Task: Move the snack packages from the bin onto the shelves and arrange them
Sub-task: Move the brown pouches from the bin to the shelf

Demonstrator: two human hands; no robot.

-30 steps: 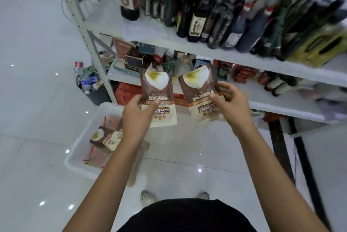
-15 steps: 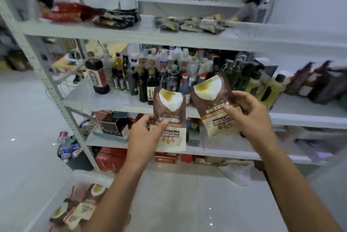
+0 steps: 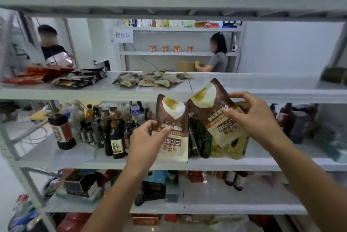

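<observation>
Your view has swung up from the floor over the last second: the bin is out of sight now, and the snack shelf (image 3: 244, 89) sits level with your raised hands. So the fetching half of this trip is likely done, and what remains is setting the packs down.

Your left hand (image 3: 148, 138) pinches the left pouch (image 3: 173, 132) by its left edge, thumb on the front face, the other fingers hidden behind. Your right hand (image 3: 255, 117) grips the right pouch (image 3: 214, 111) along its right side, fingers curled over the upper edge and thumb pressed across the printed front. Both pouches hang just below the snack shelf's front lip, in front of the dark bottles (image 3: 112, 134) one tier under it. The right one is tilted, and its top corner overlaps the lip.

Both are flat, glossy film pouches — brown above with a pale rounded patch, cream below, and print that reads upside down to you. They look thin and slick, so they will probably slide and flop rather than stand.

On the snack shelf, just above your left pouch, a loose heap of matching pouches (image 3: 150, 80) lies flat; farther left along it are dark packets (image 3: 78, 79) and red packets (image 3: 35, 76). The bare stretch to the right of the heap looks like the natural landing spot — though a pouch laid there could skid on the smooth board.
</observation>
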